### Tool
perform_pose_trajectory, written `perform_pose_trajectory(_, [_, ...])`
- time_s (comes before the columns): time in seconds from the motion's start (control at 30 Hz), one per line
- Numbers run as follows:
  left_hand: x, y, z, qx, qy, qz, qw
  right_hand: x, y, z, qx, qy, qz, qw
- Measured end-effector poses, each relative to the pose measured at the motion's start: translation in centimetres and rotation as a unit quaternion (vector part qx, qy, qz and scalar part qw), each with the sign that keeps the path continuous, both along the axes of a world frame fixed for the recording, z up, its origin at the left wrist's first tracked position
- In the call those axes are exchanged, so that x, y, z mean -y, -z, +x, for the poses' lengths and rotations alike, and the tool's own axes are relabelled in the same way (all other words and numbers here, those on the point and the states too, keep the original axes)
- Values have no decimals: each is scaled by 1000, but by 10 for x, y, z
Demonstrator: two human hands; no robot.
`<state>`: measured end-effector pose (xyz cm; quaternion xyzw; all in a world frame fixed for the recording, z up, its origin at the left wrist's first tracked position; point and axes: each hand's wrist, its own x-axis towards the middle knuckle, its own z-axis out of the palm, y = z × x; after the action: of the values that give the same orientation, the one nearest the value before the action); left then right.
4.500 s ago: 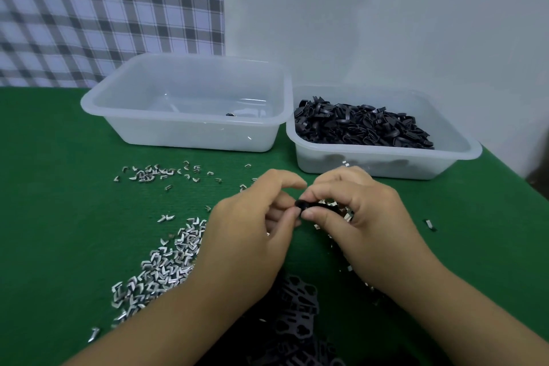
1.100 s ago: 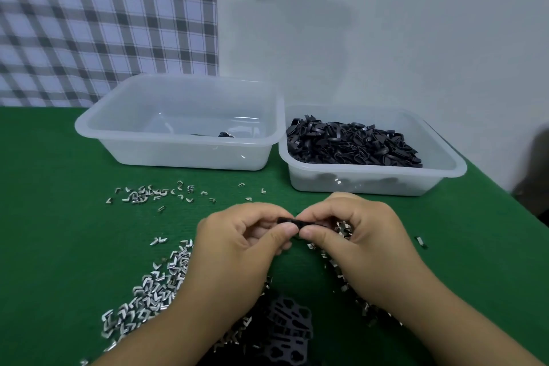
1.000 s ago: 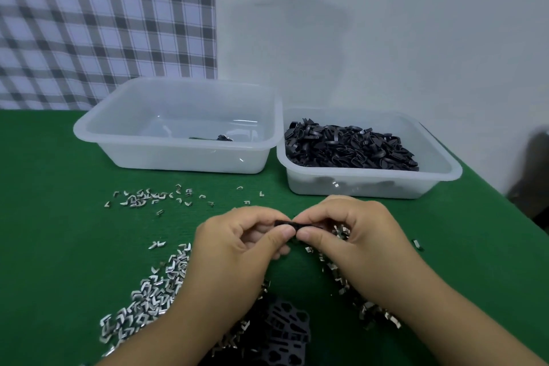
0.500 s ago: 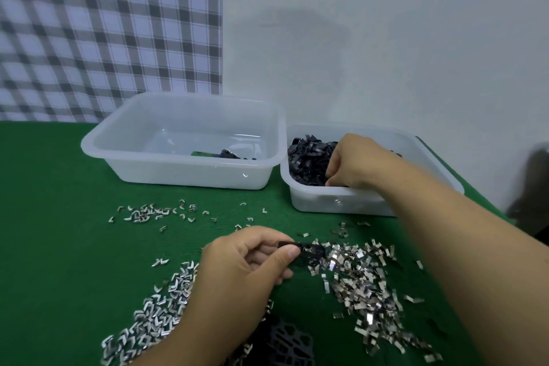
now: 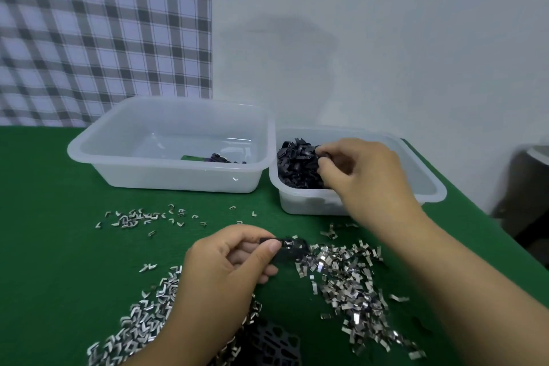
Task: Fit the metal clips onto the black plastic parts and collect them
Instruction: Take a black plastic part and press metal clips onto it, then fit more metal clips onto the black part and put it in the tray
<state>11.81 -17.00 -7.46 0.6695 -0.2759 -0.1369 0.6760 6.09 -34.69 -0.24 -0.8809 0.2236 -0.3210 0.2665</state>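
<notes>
My left hand (image 5: 227,264) pinches a black plastic part (image 5: 289,248) with a metal clip on it, just above the green table. My right hand (image 5: 364,175) reaches into the right tub (image 5: 430,187), fingers curled over the heap of black plastic parts (image 5: 297,165); whether they hold one I cannot tell. Loose metal clips lie in one pile (image 5: 347,279) to the right of my left hand and another pile (image 5: 142,324) at the lower left. The left tub (image 5: 166,169) holds a few black parts (image 5: 221,158).
More clips (image 5: 139,218) are scattered in front of the left tub. A black perforated piece (image 5: 273,345) lies at the near edge under my left wrist. A dark object (image 5: 525,187) stands off the table's right side. The wall and a checked cloth are behind.
My right hand let go of the part held between both hands and moved up into the right tub. My left hand keeps hold of the part.
</notes>
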Motion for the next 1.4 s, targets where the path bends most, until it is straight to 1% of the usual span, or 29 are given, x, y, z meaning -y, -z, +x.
perform_pose_trajectory(0.03, [0, 0, 0, -4, -4, -4, 1000, -9, 3, -12, 31, -32, 48, 998])
perform_pose_trajectory(0.1, [0, 0, 1, -15, -11, -13, 1000, -28, 13, -33, 70, -87, 157, 981])
perform_pose_trajectory(0.2, [0, 1, 2, -13, -25, -10, 1000, -41, 34, -51, 96, -108, 283, 948])
perform_pose_trajectory(0.23, [0, 1, 2, -9, -27, -8, 1000, -41, 40, -54, 96, -103, 302, 943])
perform_pose_trajectory(0.33, [1, 2, 2, -2, -25, -2, 1000, -40, 47, -55, 74, -103, 321, 939])
perform_pose_trajectory(0.53, [1, 1, 0, -8, -15, -12, 1000, -45, 49, -51, 82, -128, 364, 919])
perform_pose_trajectory(0.73, [0, 0, 0, -1, 5, -22, 1000, -44, 51, -49, 81, -122, 372, 917])
perform_pose_trajectory(0.9, [0, -1, -1, 23, 20, -27, 999, -44, 50, -50, 44, -125, 377, 917])
perform_pose_trajectory(1.07, [1, -1, -2, 26, 35, -33, 999, -44, 50, -50, 16, -133, 350, 927])
perform_pose_trajectory(1.17, [1, 0, -2, 19, 44, -35, 998, -44, 52, -50, 10, -132, 309, 942])
perform_pose_trajectory(1.27, [2, 2, -1, -1, 46, -25, 999, -46, 52, -51, 1, -112, 248, 962])
perform_pose_trajectory(1.33, [2, 0, -3, -13, 47, -20, 999, -48, 47, -53, 7, -87, 179, 980])
perform_pose_trajectory(1.4, [-1, -8, -5, -10, 48, -33, 998, -51, 32, -49, 30, -62, 87, 994])
